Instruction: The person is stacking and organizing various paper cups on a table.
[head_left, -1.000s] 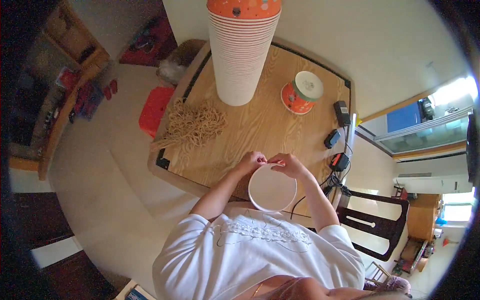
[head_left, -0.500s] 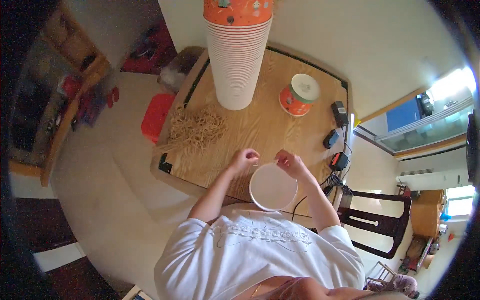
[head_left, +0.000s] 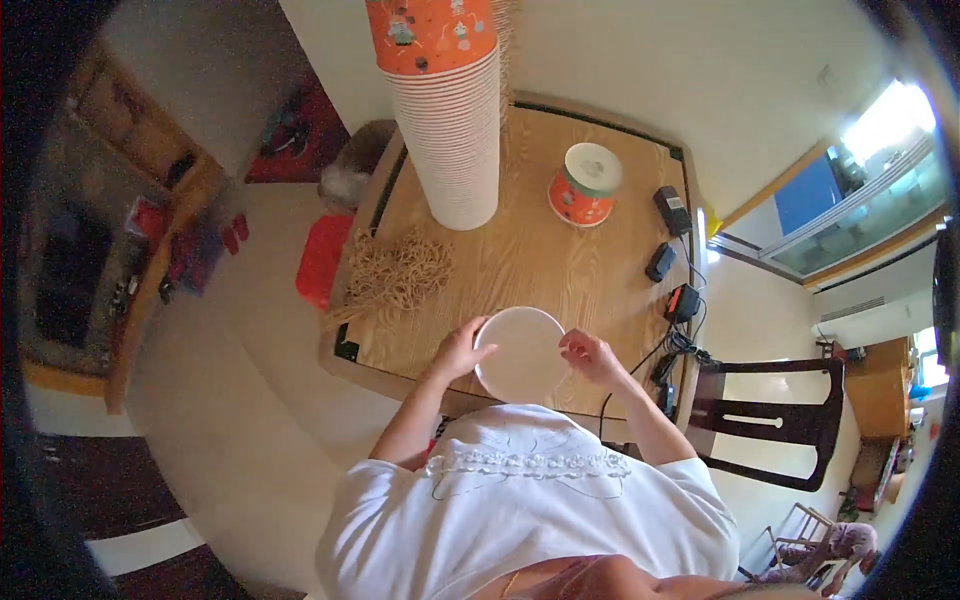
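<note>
In the head view, the left hand (head_left: 460, 354) grasps the white tub (head_left: 522, 362) near the edge of the table (head_left: 535, 265), thumb inside. The right hand (head_left: 593, 357) curls at the opposite rim; whether it grips, I cannot tell. The tall stack (head_left: 453, 150) is cut off above.

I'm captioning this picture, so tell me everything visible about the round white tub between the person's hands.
The tub shows a round, open mouth facing the camera, with a thin pale rim. Its plain white inside looks smooth, perhaps coated paper, and no contents show; its outer wall is hidden. It is at the near edge of the wooden table. The left hand holds its left side, thumb over the rim; the right hand is at its right rim, contact unclear.
</note>
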